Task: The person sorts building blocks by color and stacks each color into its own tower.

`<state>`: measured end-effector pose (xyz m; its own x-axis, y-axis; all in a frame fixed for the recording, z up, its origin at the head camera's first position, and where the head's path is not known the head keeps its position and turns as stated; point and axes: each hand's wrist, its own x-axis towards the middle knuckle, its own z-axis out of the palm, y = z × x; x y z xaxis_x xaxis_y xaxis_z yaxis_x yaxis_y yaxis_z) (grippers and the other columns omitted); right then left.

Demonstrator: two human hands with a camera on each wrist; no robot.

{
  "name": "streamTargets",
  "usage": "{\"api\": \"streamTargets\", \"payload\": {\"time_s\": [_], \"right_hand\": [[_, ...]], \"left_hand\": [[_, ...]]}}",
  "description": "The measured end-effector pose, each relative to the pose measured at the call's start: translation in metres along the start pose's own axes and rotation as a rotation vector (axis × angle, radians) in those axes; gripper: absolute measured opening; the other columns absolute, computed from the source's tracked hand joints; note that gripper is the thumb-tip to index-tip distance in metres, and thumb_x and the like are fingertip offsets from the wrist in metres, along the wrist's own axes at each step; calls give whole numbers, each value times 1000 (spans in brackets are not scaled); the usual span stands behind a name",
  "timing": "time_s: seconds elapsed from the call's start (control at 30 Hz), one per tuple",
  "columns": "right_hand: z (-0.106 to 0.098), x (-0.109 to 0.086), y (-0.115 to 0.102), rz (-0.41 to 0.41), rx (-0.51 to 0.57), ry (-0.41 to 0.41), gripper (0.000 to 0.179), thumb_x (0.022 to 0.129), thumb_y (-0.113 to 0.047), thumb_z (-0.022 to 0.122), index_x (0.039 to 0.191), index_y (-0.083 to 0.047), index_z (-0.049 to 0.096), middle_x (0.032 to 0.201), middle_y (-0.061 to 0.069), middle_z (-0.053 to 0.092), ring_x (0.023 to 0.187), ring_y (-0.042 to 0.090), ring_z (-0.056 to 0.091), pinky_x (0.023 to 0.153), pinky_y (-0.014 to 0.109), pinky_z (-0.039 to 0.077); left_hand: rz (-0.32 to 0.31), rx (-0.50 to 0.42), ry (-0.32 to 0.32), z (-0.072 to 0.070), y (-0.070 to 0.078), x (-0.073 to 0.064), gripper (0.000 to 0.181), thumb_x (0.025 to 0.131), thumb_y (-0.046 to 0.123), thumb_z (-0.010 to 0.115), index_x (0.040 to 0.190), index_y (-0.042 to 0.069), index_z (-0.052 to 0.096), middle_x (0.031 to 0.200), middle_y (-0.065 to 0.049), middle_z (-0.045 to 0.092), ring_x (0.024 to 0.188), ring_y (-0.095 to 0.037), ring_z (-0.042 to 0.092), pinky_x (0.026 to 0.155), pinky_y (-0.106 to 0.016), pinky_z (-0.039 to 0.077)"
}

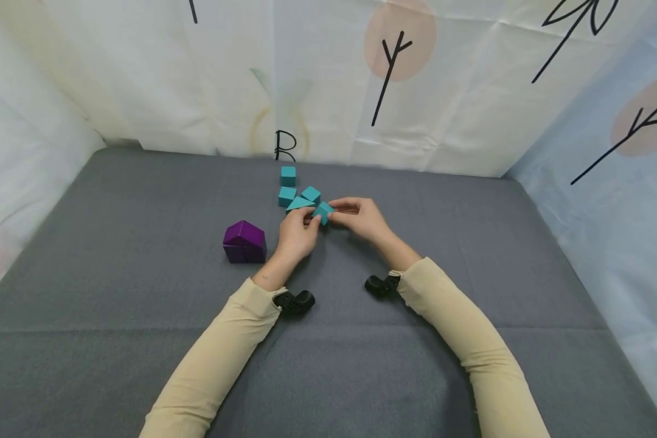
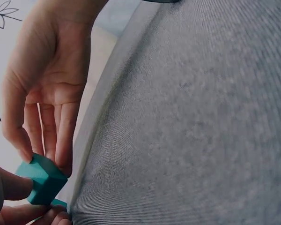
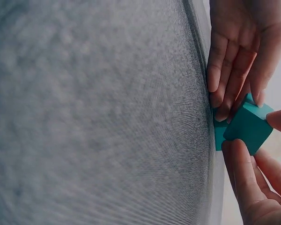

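A teal block (image 1: 323, 213) is tilted between both hands at the near end of a group of teal blocks. My right hand (image 1: 364, 219) pinches it from the right, thumb opposite the fingers. From the left, my left hand (image 1: 298, 234) holds it too, the thumb pressing one face in the left wrist view. In the right wrist view, the left fingers reach behind it, beside another teal block (image 3: 219, 136) low on the cloth. A teal triangular block (image 1: 300, 203) lies just beyond the left hand, with a teal cube (image 1: 310, 194) touching its right side.
Two more teal cubes, one farther (image 1: 288, 176) and one nearer (image 1: 287, 196), stand in line behind. Left of the left hand sits a purple house-shaped stack of blocks (image 1: 244, 243). Grey cloth (image 1: 142, 274) covers the table, and a printed curtain (image 1: 328, 91) hangs along its back edge.
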<state>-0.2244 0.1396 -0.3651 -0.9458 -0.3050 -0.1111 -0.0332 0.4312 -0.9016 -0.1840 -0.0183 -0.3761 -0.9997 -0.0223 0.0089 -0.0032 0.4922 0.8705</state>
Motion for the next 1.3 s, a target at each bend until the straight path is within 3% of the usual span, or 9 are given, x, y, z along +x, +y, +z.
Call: {"api": "streamTargets", "payload": {"time_s": [0.3,0.53,0.67,0.87,1.13,1.3], "right_hand": [[-2,-5,0,16,176,-65,39,91,-8,63,129,2,58,130,21,57,117,34,58,97,33,51],[-2,-6,3,-13,122,-74,42,90,-9,67,130,-1,58,127,20,60,116,31,59,94,34,52],[-2,-6,5,-58,102,-97,42,89,-7,67,129,2,57,125,22,60,115,33,59,93,35,53],[-4,-9,7,-80,52,-119,40,89,-5,66,127,4,57,124,23,60,114,34,60,91,35,54],[-4,-20,7,-196,-56,-178,42,87,-1,68,126,4,57,116,23,62,107,33,62,88,34,55],[-4,-28,5,-209,-104,-201,42,85,0,70,125,4,58,115,22,64,105,32,63,85,33,56]], "left_hand": [[-24,-62,-59,1,-2,1,42,102,21,48,136,-3,46,130,-22,54,119,-32,56,99,-39,49],[-48,-144,-59,1,0,-2,41,98,19,56,132,-1,45,131,-21,55,122,-31,55,100,-39,49],[-21,-154,-56,0,0,-3,41,97,15,58,132,-2,45,130,-21,56,121,-31,56,100,-38,49],[30,-123,-73,-2,-1,-7,41,95,11,60,131,-1,46,128,-21,56,119,-31,58,99,-36,50],[39,-45,-101,-6,1,-18,38,92,10,65,126,0,52,125,-20,58,115,-31,59,99,-37,50],[67,0,-112,-8,1,-25,38,90,9,67,124,0,53,123,-18,60,115,-29,58,98,-37,49]]}}
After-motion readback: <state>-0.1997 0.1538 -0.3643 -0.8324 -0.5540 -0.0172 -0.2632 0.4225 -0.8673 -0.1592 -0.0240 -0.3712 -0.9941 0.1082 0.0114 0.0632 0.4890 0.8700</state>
